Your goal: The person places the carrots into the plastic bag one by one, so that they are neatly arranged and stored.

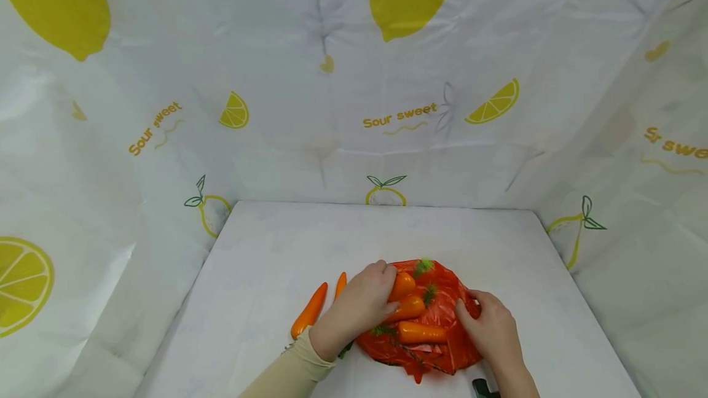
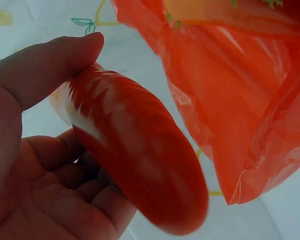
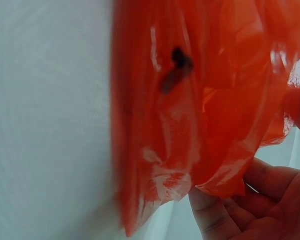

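"Which carrot matters just now?"

"The held carrot (image 2: 140,150), in the middle of the left wrist view. The left hand (image 1: 359,300) pinches it toward one end, thumb against fingers, with the red bag (image 1: 450,300) just beside it."

"And the right hand (image 1: 492,327)?"

"Lower right of the head view, pinching the bag's right edge. I'd have it draw the film up and outward, so no fold falls over the bagged carrots (image 1: 423,332)."

"How should the left one move?"

"Slowly, I'd say, with a firm pinch: that skin looks slick. Guide the carrot clear of the film and the green tufts (image 1: 430,293), which could snag. Mind the wrist, too; it might roll the loose carrots (image 1: 310,310) lying left of it on the table (image 1: 298,238)."
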Tool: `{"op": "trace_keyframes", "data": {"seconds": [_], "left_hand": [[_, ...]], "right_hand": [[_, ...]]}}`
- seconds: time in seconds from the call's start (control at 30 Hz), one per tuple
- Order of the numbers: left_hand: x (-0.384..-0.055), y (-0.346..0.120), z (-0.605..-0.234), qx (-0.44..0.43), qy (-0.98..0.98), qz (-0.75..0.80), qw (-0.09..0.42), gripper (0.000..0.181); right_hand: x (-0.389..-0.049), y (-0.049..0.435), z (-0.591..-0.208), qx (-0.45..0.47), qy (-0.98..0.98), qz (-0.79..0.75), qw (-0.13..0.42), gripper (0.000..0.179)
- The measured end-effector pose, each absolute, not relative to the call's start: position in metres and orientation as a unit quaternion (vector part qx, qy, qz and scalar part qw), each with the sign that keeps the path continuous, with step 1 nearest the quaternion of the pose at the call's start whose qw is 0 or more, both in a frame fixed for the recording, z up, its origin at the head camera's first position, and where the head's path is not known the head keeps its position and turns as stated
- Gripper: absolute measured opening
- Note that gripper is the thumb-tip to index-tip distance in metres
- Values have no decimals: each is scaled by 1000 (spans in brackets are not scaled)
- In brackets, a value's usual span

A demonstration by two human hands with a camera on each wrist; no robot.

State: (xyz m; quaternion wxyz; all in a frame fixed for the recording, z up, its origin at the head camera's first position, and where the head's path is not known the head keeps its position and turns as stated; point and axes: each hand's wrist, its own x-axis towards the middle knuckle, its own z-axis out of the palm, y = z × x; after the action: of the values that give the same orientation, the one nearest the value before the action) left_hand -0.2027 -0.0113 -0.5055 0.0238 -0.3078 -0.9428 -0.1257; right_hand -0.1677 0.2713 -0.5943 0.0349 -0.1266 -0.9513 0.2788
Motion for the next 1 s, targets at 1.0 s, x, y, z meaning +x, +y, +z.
{"op": "trace_keyframes", "data": {"seconds": [1.0], "left_hand": [[-207, 2, -519, -326, -941, -94, 4, 47]], "right_hand": [[-167, 270, -594, -125, -951, 282, 36, 61]]}}
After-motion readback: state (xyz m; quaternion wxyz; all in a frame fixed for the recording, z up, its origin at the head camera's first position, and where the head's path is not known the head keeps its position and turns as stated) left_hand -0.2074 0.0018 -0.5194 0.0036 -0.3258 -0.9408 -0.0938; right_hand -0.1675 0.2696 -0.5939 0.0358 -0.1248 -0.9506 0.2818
